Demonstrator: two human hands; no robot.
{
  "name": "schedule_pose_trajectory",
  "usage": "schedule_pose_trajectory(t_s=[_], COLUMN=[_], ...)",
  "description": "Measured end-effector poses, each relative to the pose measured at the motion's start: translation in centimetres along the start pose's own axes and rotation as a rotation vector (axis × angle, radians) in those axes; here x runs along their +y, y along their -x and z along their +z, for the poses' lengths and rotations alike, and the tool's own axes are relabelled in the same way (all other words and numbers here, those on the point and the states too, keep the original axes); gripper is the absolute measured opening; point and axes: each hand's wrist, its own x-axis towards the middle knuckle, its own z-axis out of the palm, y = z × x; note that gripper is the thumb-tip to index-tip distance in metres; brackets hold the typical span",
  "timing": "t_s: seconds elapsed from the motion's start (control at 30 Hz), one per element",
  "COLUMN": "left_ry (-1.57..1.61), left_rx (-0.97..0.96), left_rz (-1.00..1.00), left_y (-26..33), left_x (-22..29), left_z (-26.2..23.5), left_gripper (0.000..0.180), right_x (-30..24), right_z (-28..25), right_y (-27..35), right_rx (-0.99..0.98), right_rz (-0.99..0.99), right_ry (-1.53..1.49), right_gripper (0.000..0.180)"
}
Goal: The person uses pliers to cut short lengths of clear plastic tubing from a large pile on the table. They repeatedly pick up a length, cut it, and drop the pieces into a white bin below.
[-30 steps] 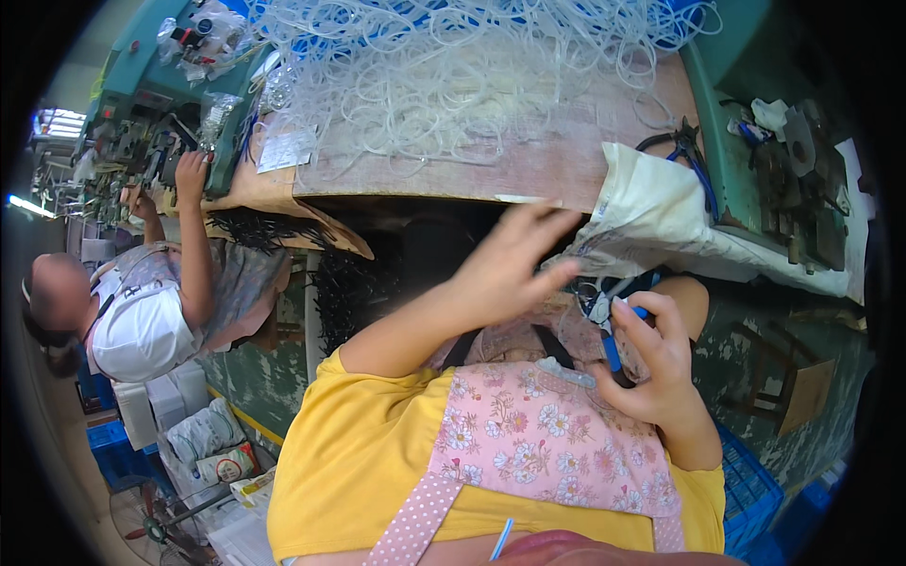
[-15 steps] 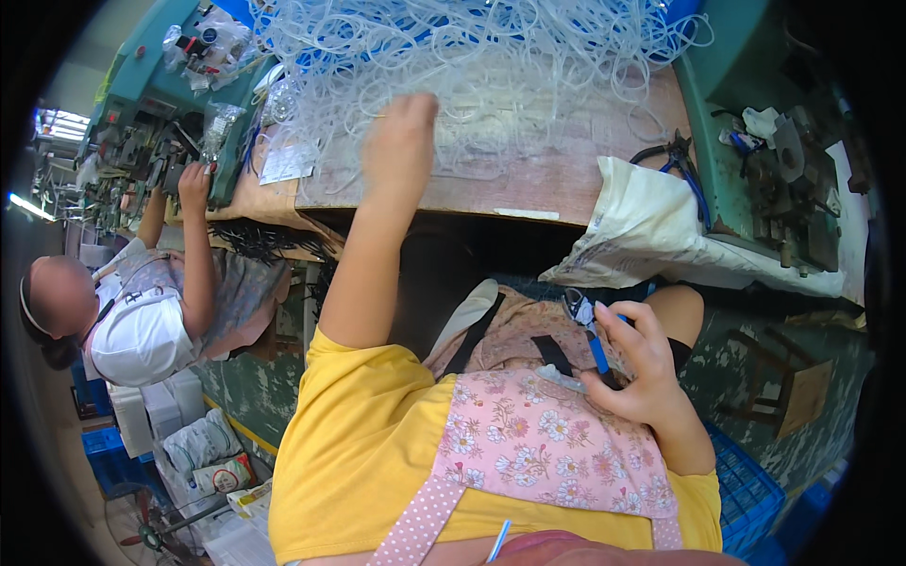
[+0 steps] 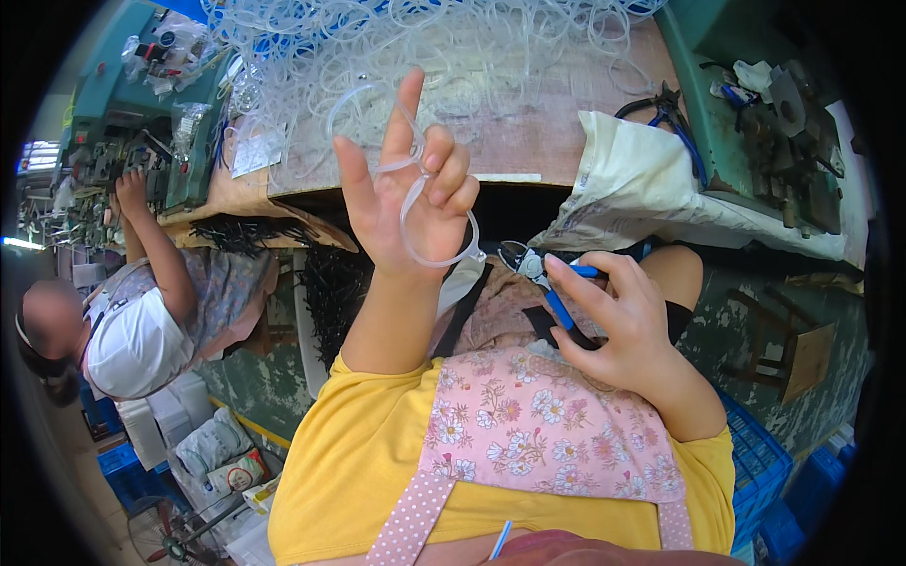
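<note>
"How far along is it, left to right?"

"Left hand (image 3: 415,203): index finger raised, other fingers curled on clear tubing (image 3: 442,265), held up in front of the bench (image 3: 557,141). Its lower end is just beside the blue-handled pliers (image 3: 533,270), apart from their tips. I see no finished pile; a tubing heap (image 3: 444,38) lies loose on the bench."

"And the right hand (image 3: 618,321)?"

"Wrapped around those pliers' handles."

"Counts, same order?"

"One co-worker (image 3: 142,340); one heap, too tangled to count; two loops at the left hand, maybe one piece, I can't tell; one pliers held; one spare pliers (image 3: 670,108) lying on the bench."
</note>
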Motion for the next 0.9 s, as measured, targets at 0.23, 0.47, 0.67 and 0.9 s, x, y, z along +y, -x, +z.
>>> schedule_pose_trajectory(t_s=[0.23, 0.47, 0.67, 0.9], left_ry=[0.007, 0.017, 0.106, 0.179], left_rx=[-0.095, -0.137, -0.076, -0.025], left_rz=[0.034, 0.094, 0.009, -0.039], left_y=[0.1, 0.5, 0.2, 0.0], left_x=[-0.2, -0.4, -0.4, -0.7], left_z=[0.9, 1.4, 1.6, 1.8], left_gripper=[0.082, 0.083, 0.084, 0.083], right_x=[-0.5, -0.6, -0.6, -0.5], right_z=[-0.2, 0.1, 0.3, 0.1], right_y=[0.1, 0.3, 0.3, 0.3], right_rx=[-0.009, -0.029, -0.019, -0.018], right_rz=[-0.072, -0.073, -0.091, -0.130], right_ry=[0.096, 0.104, 0.134, 0.192], right_gripper=[0.066, 0.069, 0.073, 0.070])
